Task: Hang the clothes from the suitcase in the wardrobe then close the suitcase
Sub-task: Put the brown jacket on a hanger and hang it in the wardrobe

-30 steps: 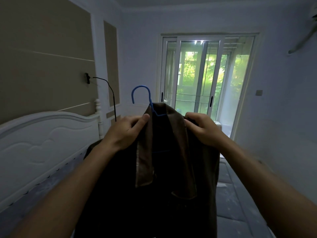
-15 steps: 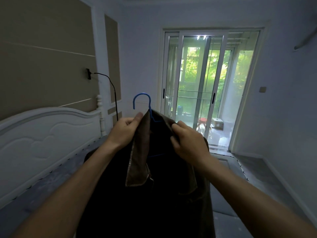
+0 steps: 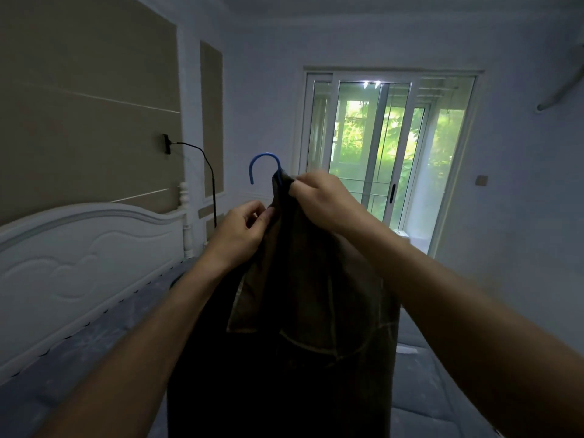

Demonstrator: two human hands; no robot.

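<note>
A dark brown jacket (image 3: pixel 303 311) hangs in front of me on a blue hanger (image 3: pixel 264 164), of which only the hook shows above the collar. My right hand (image 3: pixel 322 200) pinches the collar at the top, just beside the hook. Lower and to the left, my left hand (image 3: pixel 243 235) pinches the front edge of the jacket. The jacket's lower part drops out of the frame. Neither the suitcase nor the wardrobe is in view.
A white headboard (image 3: pixel 88 263) runs along the left wall, with the grey mattress (image 3: pixel 79 384) below it. A black cable (image 3: pixel 202 172) hangs from a wall socket. Glass sliding doors (image 3: pixel 385 153) stand straight ahead.
My right hand has risen to the collar top beside the hook. My left hand has dropped lower on the jacket's front edge. The view has shifted slightly.
</note>
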